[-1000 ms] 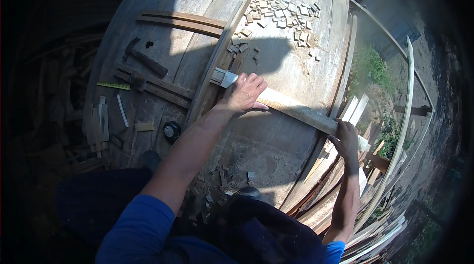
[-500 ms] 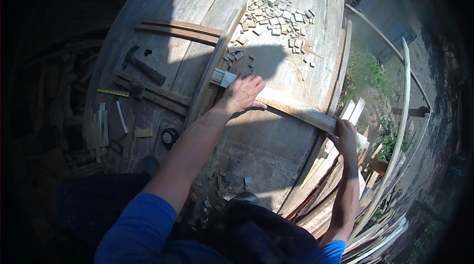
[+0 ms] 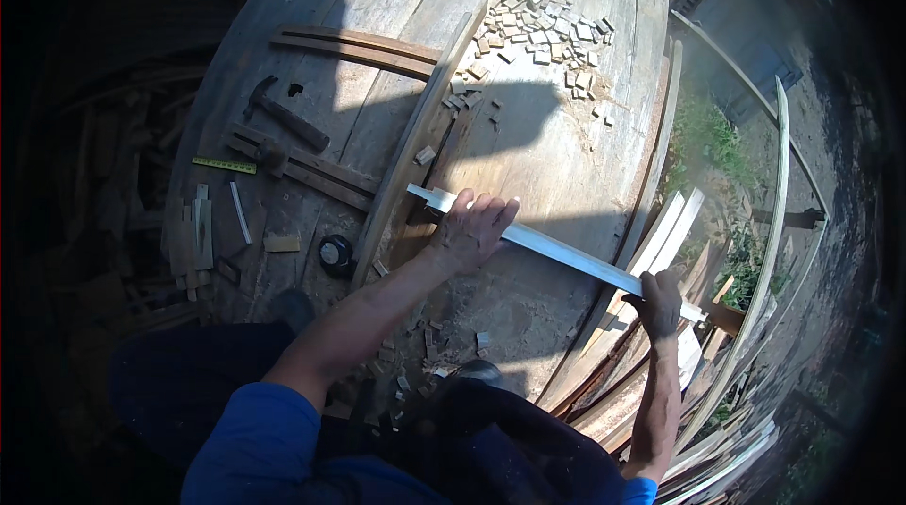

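A long pale wooden strip (image 3: pixel 578 260) slants across the bench from the centre down to its right edge. My left hand (image 3: pixel 475 231) is closed over it near its left end, fingers curled over the top. That end has a narrower tongue (image 3: pixel 427 194), which lies close to a long raised wooden bar (image 3: pixel 417 139) on the bench. Farther along, my right hand (image 3: pixel 660 300) grips the strip near its other end, beyond the bench edge. A small wooden block (image 3: pixel 425 155) lies against the bar, just above the tongue. The undersides of both hands are hidden.
Many small wood offcuts (image 3: pixel 547 28) are scattered on the far bench top (image 3: pixel 528 160). Left of the bar lie a hammer (image 3: pixel 288 118), a yellow ruler (image 3: pixel 225 165), a round black tape measure (image 3: pixel 335 255) and paired brown battens (image 3: pixel 359 52). Long boards (image 3: pixel 637 392) are stacked at the right.
Both hands have brought the strip nearer to me, and it has turned so that a narrower face shows. The small block by the bar now lies apart from the strip's left end.
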`<state>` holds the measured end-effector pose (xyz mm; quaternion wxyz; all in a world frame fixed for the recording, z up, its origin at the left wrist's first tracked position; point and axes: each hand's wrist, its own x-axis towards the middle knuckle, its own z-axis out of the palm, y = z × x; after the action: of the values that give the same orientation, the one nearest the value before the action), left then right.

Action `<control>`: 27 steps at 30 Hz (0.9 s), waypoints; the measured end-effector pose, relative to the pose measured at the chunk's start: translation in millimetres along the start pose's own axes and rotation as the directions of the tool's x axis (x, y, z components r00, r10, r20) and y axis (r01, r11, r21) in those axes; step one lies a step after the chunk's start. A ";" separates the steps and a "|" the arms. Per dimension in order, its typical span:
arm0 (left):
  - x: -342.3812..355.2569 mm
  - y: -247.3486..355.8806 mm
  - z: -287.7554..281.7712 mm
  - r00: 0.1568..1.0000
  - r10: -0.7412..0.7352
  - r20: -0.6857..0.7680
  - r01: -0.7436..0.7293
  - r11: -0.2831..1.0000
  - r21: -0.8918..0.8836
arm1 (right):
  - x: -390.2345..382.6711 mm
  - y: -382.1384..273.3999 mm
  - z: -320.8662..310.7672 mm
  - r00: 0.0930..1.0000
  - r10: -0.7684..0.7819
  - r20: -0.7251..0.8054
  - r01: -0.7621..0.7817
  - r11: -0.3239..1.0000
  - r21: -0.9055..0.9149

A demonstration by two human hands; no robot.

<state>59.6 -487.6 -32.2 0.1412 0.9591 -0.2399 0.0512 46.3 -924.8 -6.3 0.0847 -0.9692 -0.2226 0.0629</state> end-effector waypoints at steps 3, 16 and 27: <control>10.4 -7.8 1.9 0.976 0.010 0.217 -0.009 1.000 -0.005 | 3.0 -4.5 6.0 0.989 -0.026 -0.148 0.028 1.000 0.007; 53.3 -35.7 -0.3 0.978 0.122 0.168 -0.121 0.993 -0.011 | 25.6 3.5 9.8 0.992 0.114 -0.055 -0.114 0.993 -0.006; 77.5 -43.6 -3.5 0.959 0.114 0.261 -0.140 0.987 0.084 | 44.1 13.7 9.8 0.984 0.160 -0.077 -0.163 0.986 -0.033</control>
<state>148.3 -484.3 -26.7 0.0568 0.9462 -0.3143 -0.0517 89.9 -916.2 -22.3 0.0685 -0.9872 -0.1413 0.0291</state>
